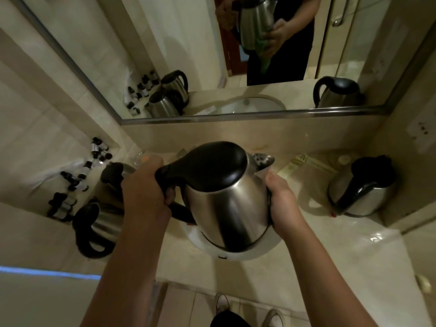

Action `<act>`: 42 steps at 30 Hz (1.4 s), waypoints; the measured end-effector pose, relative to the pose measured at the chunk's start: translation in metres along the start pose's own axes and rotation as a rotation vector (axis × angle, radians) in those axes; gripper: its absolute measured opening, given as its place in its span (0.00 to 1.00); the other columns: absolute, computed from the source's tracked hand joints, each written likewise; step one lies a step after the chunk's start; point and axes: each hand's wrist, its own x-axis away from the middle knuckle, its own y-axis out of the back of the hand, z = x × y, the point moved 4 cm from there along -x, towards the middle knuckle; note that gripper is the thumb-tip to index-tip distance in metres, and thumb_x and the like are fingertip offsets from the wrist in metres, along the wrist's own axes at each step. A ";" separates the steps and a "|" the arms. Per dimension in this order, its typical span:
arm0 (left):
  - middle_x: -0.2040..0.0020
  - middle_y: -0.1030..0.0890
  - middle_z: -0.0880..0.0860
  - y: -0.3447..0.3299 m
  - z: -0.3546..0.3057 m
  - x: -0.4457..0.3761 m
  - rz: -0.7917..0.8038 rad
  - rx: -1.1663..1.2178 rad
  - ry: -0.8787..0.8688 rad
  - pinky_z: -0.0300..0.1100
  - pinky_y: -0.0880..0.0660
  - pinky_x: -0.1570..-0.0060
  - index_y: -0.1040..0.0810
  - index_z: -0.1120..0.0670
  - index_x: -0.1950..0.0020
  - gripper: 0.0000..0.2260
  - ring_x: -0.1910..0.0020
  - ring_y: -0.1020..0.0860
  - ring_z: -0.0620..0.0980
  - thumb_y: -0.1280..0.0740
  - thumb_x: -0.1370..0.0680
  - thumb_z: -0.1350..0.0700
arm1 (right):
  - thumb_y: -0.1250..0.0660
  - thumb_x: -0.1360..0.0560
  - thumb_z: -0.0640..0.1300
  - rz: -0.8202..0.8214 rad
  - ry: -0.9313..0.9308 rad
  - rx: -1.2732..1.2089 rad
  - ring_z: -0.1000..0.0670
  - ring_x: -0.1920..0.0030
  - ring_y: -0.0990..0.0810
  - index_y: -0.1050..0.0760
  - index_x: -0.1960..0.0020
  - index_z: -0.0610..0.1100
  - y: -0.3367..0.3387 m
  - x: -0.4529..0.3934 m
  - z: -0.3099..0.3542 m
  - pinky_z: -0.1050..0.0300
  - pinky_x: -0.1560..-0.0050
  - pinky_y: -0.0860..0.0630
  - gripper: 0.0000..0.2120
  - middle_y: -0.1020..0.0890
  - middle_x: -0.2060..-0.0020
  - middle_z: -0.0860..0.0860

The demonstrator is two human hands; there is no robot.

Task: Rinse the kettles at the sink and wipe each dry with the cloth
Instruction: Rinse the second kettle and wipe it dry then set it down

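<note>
While both hands hold it above the sink, the kettle leans with its spout away from the person.
Held kettle (pixel 226 204): steel body, black lid and black handle, lifted over the white sink (pixel 266 246), which shows only as a rim under its base.
Left hand (pixel 144 192): fingers wrapped tight around the black handle on the kettle's left side.
Right hand (pixel 282 204): clasped against the right side of the steel body, just below the spout; whether anything sits under the palm cannot be told from this angle.
Cloth (pixel 265 56): seen only in the mirror (pixel 306 112), a green strip hanging from the reflected hand that presses on the kettle.
Left kettles: 2 on the counter (pixel 330 251) to the left, 1 near the front edge (pixel 99 230) with its black handle toward the person, 1 behind it (pixel 113 173) partly hidden by the left forearm.
Right kettle (pixel 363 187): 1 standing well apart on the right of the counter, near the wall, black handle facing front.
Small bottles (pixel 82 175): a row of dark-capped ones along the left wall, on a white sheet.
Floor: 2 light shoes (pixel 221 303) visible below the counter edge.
</note>
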 end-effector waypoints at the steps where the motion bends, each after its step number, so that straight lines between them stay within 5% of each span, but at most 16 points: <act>1: 0.70 0.29 0.51 -0.003 -0.003 0.002 -0.012 -0.018 -0.006 0.37 0.31 0.76 0.29 0.53 0.63 0.07 0.75 0.30 0.46 0.34 0.25 0.56 | 0.43 0.16 0.43 -0.031 0.069 0.020 0.59 0.55 0.20 0.20 0.54 0.42 -0.001 0.001 0.008 0.55 0.47 0.27 0.15 0.17 0.59 0.55; 3: 0.72 0.31 0.51 -0.005 -0.009 0.006 -0.046 -0.031 -0.037 0.37 0.35 0.79 0.30 0.52 0.63 0.11 0.79 0.33 0.46 0.36 0.21 0.56 | 0.44 0.14 0.41 -0.077 0.182 0.100 0.61 0.58 0.23 0.22 0.53 0.40 -0.003 0.007 0.029 0.60 0.51 0.29 0.15 0.19 0.60 0.60; 5: 0.73 0.31 0.51 -0.010 -0.019 0.010 -0.065 0.016 -0.032 0.40 0.36 0.77 0.29 0.52 0.62 0.10 0.78 0.34 0.47 0.37 0.20 0.55 | 0.48 0.12 0.46 -0.021 0.320 0.232 0.64 0.45 0.22 0.22 0.37 0.48 -0.017 0.017 0.044 0.64 0.43 0.27 0.16 0.18 0.47 0.64; 8: 0.75 0.32 0.50 -0.014 -0.031 0.016 -0.024 0.038 -0.044 0.44 0.37 0.71 0.28 0.52 0.61 0.10 0.77 0.35 0.48 0.39 0.20 0.53 | 0.50 0.13 0.51 -0.088 0.556 0.518 0.51 0.24 0.32 0.37 0.21 0.54 -0.027 0.034 0.047 0.43 0.26 0.32 0.21 0.29 0.26 0.54; 11: 0.74 0.33 0.51 -0.012 -0.036 0.019 -0.013 0.009 -0.067 0.46 0.39 0.70 0.29 0.51 0.62 0.10 0.76 0.36 0.48 0.39 0.21 0.53 | 0.51 0.13 0.51 -0.087 0.629 0.575 0.53 0.25 0.32 0.41 0.20 0.54 -0.022 0.029 0.039 0.42 0.27 0.32 0.22 0.30 0.27 0.55; 15: 0.74 0.33 0.51 -0.010 -0.028 0.015 -0.018 -0.027 -0.039 0.46 0.39 0.69 0.30 0.52 0.62 0.10 0.76 0.35 0.48 0.41 0.21 0.55 | 0.55 0.16 0.62 -0.070 0.445 0.438 0.57 0.23 0.34 0.39 0.19 0.53 -0.018 0.024 0.027 0.43 0.24 0.35 0.28 0.31 0.24 0.59; 20: 0.74 0.31 0.50 -0.006 -0.010 0.015 -0.073 -0.056 -0.014 0.39 0.36 0.77 0.27 0.55 0.57 0.09 0.79 0.34 0.45 0.40 0.19 0.56 | 0.54 0.15 0.57 -0.065 0.555 0.466 0.52 0.22 0.35 0.39 0.19 0.54 -0.023 0.036 0.024 0.39 0.24 0.35 0.26 0.31 0.23 0.56; 24: 0.73 0.30 0.52 -0.007 -0.002 0.010 -0.139 -0.074 0.052 0.40 0.35 0.77 0.28 0.54 0.61 0.11 0.77 0.33 0.48 0.38 0.19 0.54 | 0.53 0.15 0.58 -0.131 0.350 0.344 0.59 0.24 0.34 0.38 0.20 0.55 -0.015 0.027 0.003 0.44 0.23 0.35 0.25 0.31 0.24 0.60; 27: 0.73 0.28 0.52 -0.004 0.009 0.012 -0.173 -0.091 0.092 0.40 0.35 0.77 0.23 0.55 0.55 0.10 0.78 0.31 0.47 0.36 0.21 0.49 | 0.54 0.16 0.58 -0.141 0.498 0.508 0.53 0.21 0.36 0.42 0.20 0.60 -0.028 0.042 0.017 0.39 0.25 0.34 0.25 0.34 0.22 0.56; 31: 0.74 0.28 0.51 0.000 0.015 0.014 -0.177 -0.003 0.132 0.40 0.36 0.78 0.23 0.55 0.55 0.11 0.79 0.32 0.47 0.35 0.20 0.48 | 0.57 0.15 0.57 -0.056 0.764 0.883 0.38 0.20 0.41 0.36 0.20 0.52 -0.051 0.052 0.041 0.37 0.23 0.40 0.27 0.30 0.26 0.43; 34: 0.75 0.28 0.51 0.002 0.009 0.013 -0.164 -0.012 0.139 0.40 0.36 0.79 0.23 0.57 0.54 0.12 0.80 0.32 0.47 0.37 0.19 0.49 | 0.53 0.15 0.55 -0.044 0.833 0.914 0.36 0.21 0.39 0.35 0.21 0.51 -0.049 0.051 0.032 0.36 0.25 0.38 0.25 0.29 0.27 0.42; 39: 0.62 0.28 0.56 0.005 0.003 0.013 -0.178 -0.074 0.121 0.41 0.33 0.75 0.24 0.56 0.49 0.11 0.70 0.30 0.49 0.36 0.25 0.50 | 0.47 0.16 0.50 -0.180 0.457 0.487 0.56 0.26 0.34 0.40 0.20 0.60 -0.044 0.046 0.016 0.46 0.27 0.32 0.24 0.32 0.27 0.59; 42: 0.66 0.29 0.54 0.000 0.000 0.021 -0.152 -0.064 0.095 0.43 0.36 0.75 0.24 0.56 0.52 0.08 0.74 0.32 0.48 0.38 0.21 0.52 | 0.45 0.16 0.46 -0.159 0.561 0.597 0.48 0.25 0.33 0.37 0.20 0.53 -0.059 0.043 0.038 0.41 0.27 0.33 0.24 0.30 0.28 0.52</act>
